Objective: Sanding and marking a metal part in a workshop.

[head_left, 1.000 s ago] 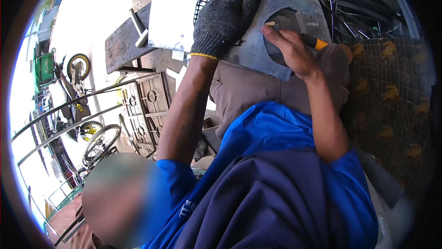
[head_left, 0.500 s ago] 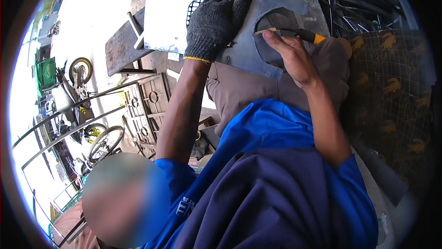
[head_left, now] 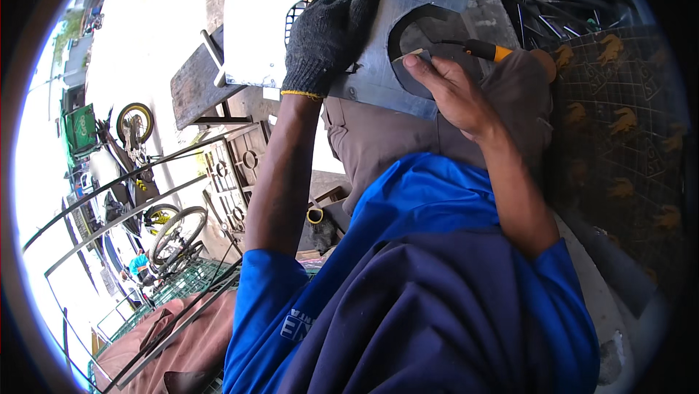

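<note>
A curved, silvery sheet-metal panel [head_left: 393, 8] lies across my lap, with a mesh-covered opening on its left and a large rounded cut-out on its right. My left hand [head_left: 325, 41], in a dark knit glove with a yellow cuff edge, is closed on the panel beside the mesh [head_left: 291, 19] and covers part of it. Bare and pinching, my right hand [head_left: 459, 92] holds a small flat tan-and-grey piece [head_left: 416, 55], perhaps folded sandpaper, at the cut-out's edge. Just beyond it, a tool with a black and yellow handle [head_left: 488, 50] rests by my knee.
A wooden board [head_left: 196, 88] on a metal frame stands left of the panel. Farther left are a motorcycle [head_left: 120, 168] and a bicycle wheel [head_left: 178, 236]. Metal rods [head_left: 557, 22] lie at the upper right, above a dark patterned sheet [head_left: 619, 154]. Pinkish cloth [head_left: 182, 343] is at lower left.
The panel sits slightly farther left in view, and my right hand has moved a little left and down along the cut-out's edge. The blurred round patch at lower left is gone.
</note>
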Motion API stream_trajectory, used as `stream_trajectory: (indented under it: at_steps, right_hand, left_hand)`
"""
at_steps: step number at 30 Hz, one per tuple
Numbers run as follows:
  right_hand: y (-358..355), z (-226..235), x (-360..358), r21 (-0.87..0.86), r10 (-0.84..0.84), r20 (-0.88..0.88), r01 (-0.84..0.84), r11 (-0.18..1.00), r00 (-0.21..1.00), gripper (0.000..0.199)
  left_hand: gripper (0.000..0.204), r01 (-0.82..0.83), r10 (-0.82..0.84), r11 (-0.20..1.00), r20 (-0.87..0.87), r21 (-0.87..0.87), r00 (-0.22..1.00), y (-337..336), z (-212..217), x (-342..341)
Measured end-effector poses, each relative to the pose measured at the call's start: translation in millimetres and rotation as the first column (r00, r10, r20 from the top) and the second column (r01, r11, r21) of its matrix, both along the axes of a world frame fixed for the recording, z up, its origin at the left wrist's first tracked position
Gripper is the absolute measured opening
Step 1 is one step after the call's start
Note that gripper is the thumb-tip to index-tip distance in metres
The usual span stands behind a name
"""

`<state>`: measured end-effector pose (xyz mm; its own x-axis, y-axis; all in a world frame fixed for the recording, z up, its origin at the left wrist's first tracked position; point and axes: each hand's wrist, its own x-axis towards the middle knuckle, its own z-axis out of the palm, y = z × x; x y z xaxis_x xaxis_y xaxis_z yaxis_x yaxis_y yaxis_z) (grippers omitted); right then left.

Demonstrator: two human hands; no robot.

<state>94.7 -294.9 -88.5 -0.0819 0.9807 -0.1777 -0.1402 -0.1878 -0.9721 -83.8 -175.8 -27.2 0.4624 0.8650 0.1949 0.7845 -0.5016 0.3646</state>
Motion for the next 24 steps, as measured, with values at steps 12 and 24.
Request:
stream_trajectory:
  at_steps: [12, 24]
  right_hand:
    - [1.4, 7.7, 7.3, -0.102, 0.062, -0.235, -0.088, 0.991, 0.97, 0.027]
    - [-3.7, 11.5, 30.9, -0.23, -0.204, -0.29, 0.139, 0.963, 0.935, 0.031]
  left_hand:
    - [0.061, 0.042, -0.041, 0.998, -0.02, 0.048, 0.999, 2.1, -2.8, -4.2]
    - [0.065, -0.018, 0.017, 0.999, -0.019, -0.031, 1.0, 10.1, 2.4, -3.4]
